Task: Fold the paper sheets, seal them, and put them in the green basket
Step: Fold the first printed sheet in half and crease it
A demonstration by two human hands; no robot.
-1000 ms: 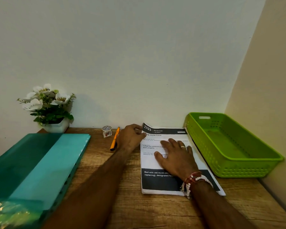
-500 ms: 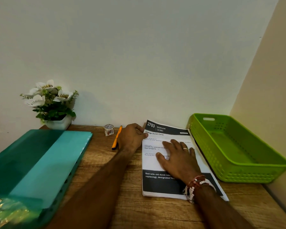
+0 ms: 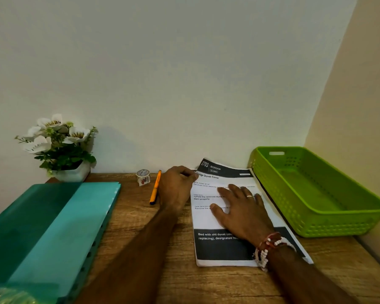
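Paper stack (image 3: 208, 216), on tabletop (image 3: 228, 281) just beside green basket (image 3: 272, 189): right hand (image 3: 244, 209) flat atop, fingers (image 3: 235, 189) spread; left hand (image 3: 176, 187) pinching top sheet's far-left corner; advised: peel one sheet only, stack pinned.

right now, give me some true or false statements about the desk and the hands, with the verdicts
1. The right hand lies flat on the stack of printed white paper sheets. True.
2. The lime green plastic basket holds folded sheets. False: nothing shows inside it.
3. The left hand holds the orange pen. False: the pen lies on the wooden table beside that hand, whose fingers curl at the sheets' far left corner.
4. The small roll of patterned tape stands left of the pen, near the wall. True.
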